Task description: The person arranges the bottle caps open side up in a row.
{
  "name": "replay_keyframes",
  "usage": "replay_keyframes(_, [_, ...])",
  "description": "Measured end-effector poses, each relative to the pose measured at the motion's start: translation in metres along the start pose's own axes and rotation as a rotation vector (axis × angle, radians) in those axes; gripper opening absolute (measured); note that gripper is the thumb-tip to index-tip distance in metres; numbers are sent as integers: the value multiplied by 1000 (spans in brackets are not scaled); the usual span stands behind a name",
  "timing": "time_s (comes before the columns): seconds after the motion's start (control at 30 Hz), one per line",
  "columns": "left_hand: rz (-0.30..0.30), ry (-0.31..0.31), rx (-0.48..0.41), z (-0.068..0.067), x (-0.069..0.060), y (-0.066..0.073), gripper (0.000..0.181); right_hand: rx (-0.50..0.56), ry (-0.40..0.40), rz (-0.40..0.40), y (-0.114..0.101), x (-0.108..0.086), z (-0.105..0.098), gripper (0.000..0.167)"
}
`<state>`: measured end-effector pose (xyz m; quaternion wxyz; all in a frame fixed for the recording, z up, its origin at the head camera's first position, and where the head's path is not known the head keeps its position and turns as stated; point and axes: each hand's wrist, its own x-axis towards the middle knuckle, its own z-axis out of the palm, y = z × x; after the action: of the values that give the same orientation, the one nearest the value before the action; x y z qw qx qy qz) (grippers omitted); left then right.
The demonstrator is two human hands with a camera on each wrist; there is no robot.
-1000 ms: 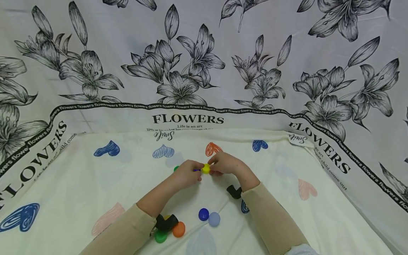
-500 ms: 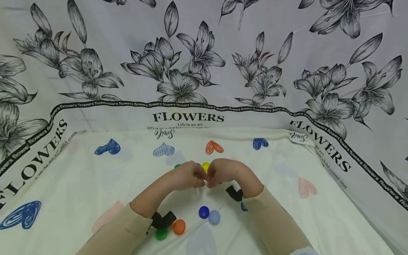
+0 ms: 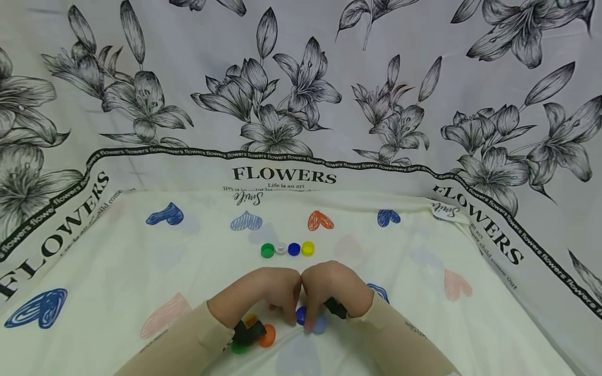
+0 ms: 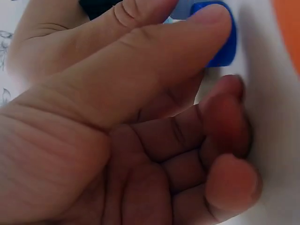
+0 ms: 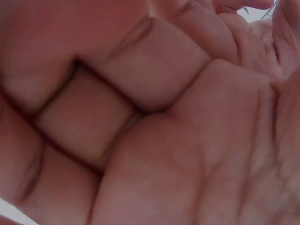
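Observation:
In the head view both hands are close together over the near part of the cloth. The left hand has its fingertips just left of a dark blue bottle cap. Seen from the left wrist, its thumb overlaps the blue cap and its other fingers are loosely bent below, with nothing among them. The right hand points a finger down between the dark blue cap and a light blue cap. Its palm and bent fingers fill the right wrist view, so any grip on a cap is hidden.
Farther back stand a green cap, a clear cap, a blue cap and a yellow cap in a row. Near the left sleeve lie an orange cap, a green cap and a partly covered yellowish cap.
The yellow cap has been let go at the right end of the row. Both hands have come back toward the person, down to the dark blue and light blue caps.

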<state>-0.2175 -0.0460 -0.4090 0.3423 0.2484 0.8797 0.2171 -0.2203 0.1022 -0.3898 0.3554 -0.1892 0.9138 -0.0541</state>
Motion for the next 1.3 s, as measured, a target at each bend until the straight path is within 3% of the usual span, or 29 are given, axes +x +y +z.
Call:
replay_keyframes(0.13, [14,5,-6,1,3,-1,25,30,21,-9,3,2,3,32])
replay_keyframes(0.37, [109,63,-62,-7,9,-4,20,23,45,-143,15,5,-7,21])
replay_keyframes(0.6, [177,179,-208,-22,10,-9,4,113,119,-242,37,4,-24,30])
replay_keyframes(0.8, [230,327,-376,-32,12,-12,13,257,256,-282,56,-3,-41,13])
replay_keyframes(0.93, [218,470,-490,-34,17,-12,16,410,331,-299,66,-6,-49,13])
replay_keyframes(1.1, [141,623,-642,-35,25,-9,20,590,425,-248,72,-6,-54,22])
replay_keyframes(1.3, [84,704,-749,-36,36,-3,17,812,516,-206,69,1,-57,19])
